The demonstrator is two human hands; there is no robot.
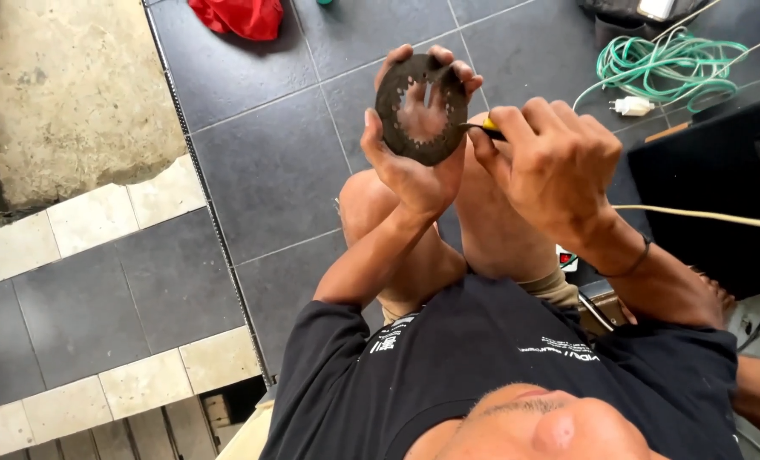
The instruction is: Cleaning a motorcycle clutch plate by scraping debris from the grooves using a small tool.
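Note:
My left hand holds up a dark round metal disc with a toothed centre opening and a ring of small holes, fingers curled over its top edge. My right hand grips a small tool with a yellow and black handle, its tip touching the disc's right edge. Both hands are raised above my bare knees, over a dark tiled floor.
A red cloth lies on the floor at the top. A coiled green cable with a white plug sits at the top right beside a black box. A cream cord crosses on the right. A concrete patch fills the top left.

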